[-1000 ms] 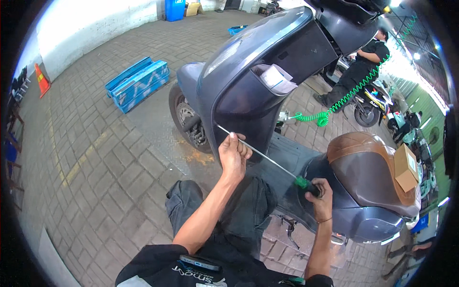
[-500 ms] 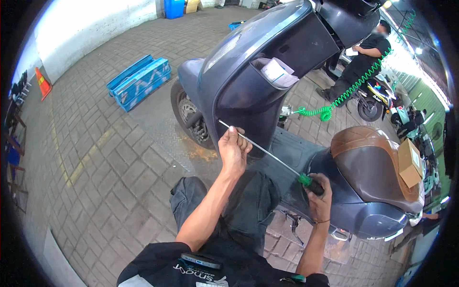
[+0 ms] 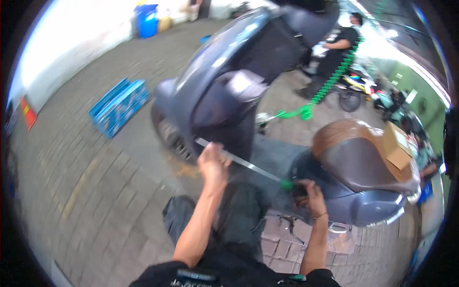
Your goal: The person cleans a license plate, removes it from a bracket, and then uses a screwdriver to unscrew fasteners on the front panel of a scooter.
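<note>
A long screwdriver (image 3: 253,166) with a green and black handle slants across in front of the dark grey scooter (image 3: 232,131). My right hand (image 3: 311,198) is closed round its handle, beside the scooter's body below the seat. Closer to the tip, my left hand (image 3: 213,165) pinches the shaft. The tip points at the inner side of the scooter's front panel, near its left edge. Motion blur keeps me from telling whether it touches. Papers (image 3: 246,85) stick out of the scooter's front pocket.
A blue metal toolbox (image 3: 122,109) sits on the paving left of the front wheel. A cardboard box (image 3: 398,146) rests on the brown seat (image 3: 366,167). Behind the scooter hang a green coiled hose (image 3: 332,83) and, farther back, a person (image 3: 338,48) stands near another motorbike (image 3: 351,93).
The whole view has swung, so the scooter and toolbox appear farther left, and the picture is blurred. Both hands keep their hold on the screwdriver.
</note>
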### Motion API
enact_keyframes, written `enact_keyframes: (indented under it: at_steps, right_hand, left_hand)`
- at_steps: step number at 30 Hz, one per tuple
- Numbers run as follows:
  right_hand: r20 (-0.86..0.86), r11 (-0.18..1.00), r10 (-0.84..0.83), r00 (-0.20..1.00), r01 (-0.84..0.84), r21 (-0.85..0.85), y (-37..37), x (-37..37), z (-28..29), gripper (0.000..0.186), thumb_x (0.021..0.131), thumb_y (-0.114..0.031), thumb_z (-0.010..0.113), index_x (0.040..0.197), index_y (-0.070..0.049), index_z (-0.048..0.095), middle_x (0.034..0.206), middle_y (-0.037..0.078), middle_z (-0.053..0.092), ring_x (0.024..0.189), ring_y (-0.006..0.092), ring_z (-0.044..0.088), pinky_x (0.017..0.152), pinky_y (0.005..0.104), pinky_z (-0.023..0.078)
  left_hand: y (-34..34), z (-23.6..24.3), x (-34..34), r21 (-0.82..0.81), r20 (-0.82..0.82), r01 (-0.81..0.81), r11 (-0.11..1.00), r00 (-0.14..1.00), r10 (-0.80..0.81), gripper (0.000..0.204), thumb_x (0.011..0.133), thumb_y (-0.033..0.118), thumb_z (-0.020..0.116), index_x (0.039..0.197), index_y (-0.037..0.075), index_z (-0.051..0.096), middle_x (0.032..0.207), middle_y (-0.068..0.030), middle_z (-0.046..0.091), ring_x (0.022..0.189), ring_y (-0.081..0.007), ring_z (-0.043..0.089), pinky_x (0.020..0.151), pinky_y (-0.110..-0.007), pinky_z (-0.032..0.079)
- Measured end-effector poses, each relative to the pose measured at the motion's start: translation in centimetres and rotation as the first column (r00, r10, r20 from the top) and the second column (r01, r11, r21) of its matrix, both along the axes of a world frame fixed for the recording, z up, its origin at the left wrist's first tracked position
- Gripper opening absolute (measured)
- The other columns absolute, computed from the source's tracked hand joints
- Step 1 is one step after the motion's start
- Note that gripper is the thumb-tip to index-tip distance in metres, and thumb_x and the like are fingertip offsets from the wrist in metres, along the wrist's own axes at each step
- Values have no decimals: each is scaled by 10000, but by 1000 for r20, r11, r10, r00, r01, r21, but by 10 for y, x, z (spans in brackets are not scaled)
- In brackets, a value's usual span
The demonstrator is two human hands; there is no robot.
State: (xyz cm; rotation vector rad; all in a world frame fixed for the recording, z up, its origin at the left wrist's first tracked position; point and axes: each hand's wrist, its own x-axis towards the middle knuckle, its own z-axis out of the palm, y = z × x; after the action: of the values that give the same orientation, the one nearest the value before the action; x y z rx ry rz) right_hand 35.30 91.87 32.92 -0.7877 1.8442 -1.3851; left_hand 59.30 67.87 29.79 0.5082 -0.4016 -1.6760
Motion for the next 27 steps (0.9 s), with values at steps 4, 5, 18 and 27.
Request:
enact_keyframes:
  at_steps: [4,5,18,27]
  right_hand:
    - [-205,987,60,977,-89,-136,-38,24,-9,339,1027,-325,589,1014,4,671,809,50,639,616,148,601,600,269,502]
    - [-420,923,44,906,-198,-330,-40,24,-16,317,1016,-297,607,1028,15,666,836,48,638,663,154,611,651,274,506]
    - [-678,889,240,695,-438,-135,-31,27,26,358,858,-187,761,1162,-44,637,1016,87,670,1006,228,651,909,364,500]
    - [-757,843,524,389,-364,396,-126,105,61,224,891,-205,647,1040,-54,716,929,195,717,900,412,678,791,492,529]
  left_hand:
    - [-10,4,38,-149,-19,-50,988,999,48,374,1094,281,423,952,-29,576,625,53,317,539,-63,293,499,-271,273]
    - [-6,6,34,-176,-47,-28,984,999,20,390,1100,291,421,961,-41,572,612,58,289,530,-63,284,500,-269,278]
    - [-6,0,23,-158,-73,31,987,996,-43,368,1086,320,463,927,0,551,584,63,257,505,-66,243,484,-268,296]
    - [-8,1,27,-148,-86,32,989,995,-45,381,1098,307,423,920,-8,544,589,56,253,508,-75,254,501,-281,307]
